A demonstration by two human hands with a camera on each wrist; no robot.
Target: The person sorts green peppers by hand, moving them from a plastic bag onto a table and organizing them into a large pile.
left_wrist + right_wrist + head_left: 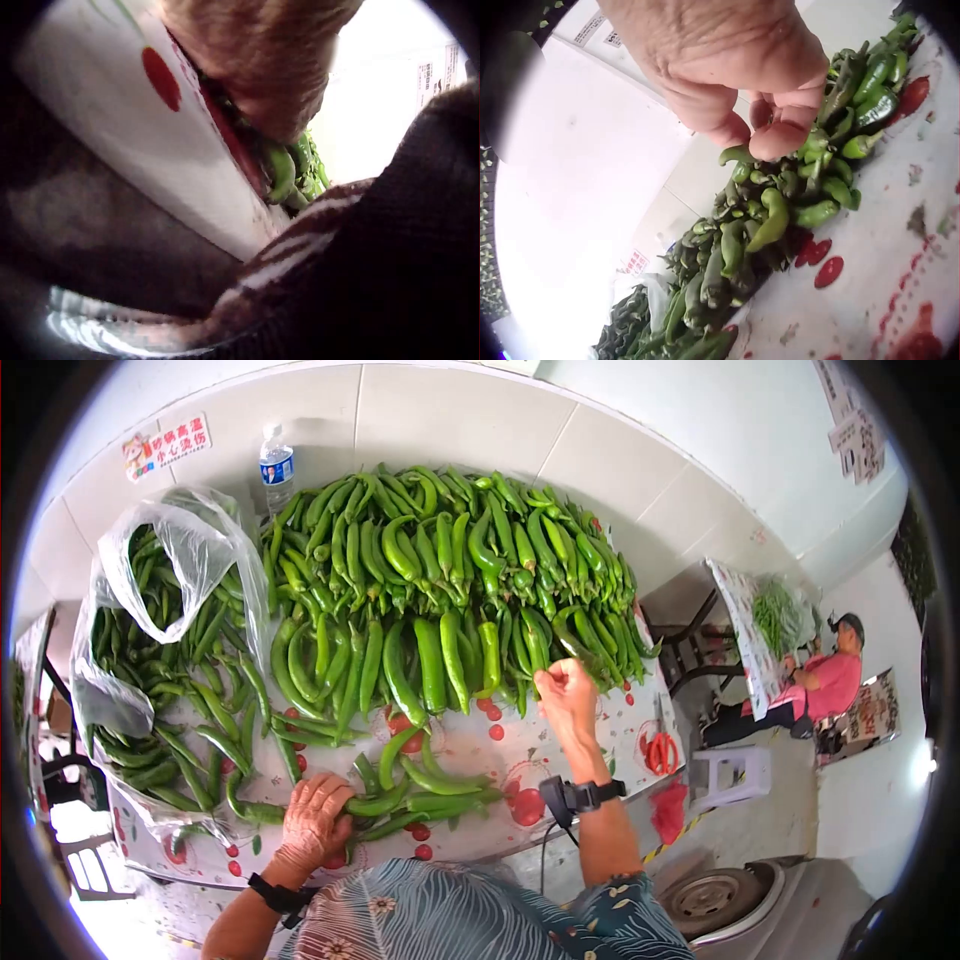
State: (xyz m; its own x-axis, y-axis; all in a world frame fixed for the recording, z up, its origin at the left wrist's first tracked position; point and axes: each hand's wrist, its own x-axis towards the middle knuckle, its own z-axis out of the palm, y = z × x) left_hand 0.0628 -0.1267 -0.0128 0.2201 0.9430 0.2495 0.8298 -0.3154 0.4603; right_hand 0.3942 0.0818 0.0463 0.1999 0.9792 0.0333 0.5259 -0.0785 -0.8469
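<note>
Here's the right hand (570, 705), thumb and forefinger bent together, and they're pinching a green pepper (735, 155), its smooth, curved tip poking out just below the fingertips! Right up against those fingers runs the edge of the big pile (430, 550), glossy and waxy all over, some pods long and straight, others hooked like horns, the front row lying side by side. Over to the left hand (316, 820), laid on the loose peppers (440, 785), creased knuckles uppermost; whether those fingers grip one, I cannot tell, as their undersides are hidden. Just to the right of the left fingertips the loose ones fan out, slim, bendy and shiny. Up and to the left of the left fingers bulges a plastic bag (205, 535), thin, crinkled and see-through, its mouth gaping over more of the same. Well beyond the left fingers, behind the pile, stands a clear bottle (277, 470) with a blue label, up near the flat, pale tiles (460, 420). And below both sets of fingers spreads the tablecloth (600, 760), white, printed with round red fruit, while a black strap (590, 796) circles the wrist behind the right fingers
</note>
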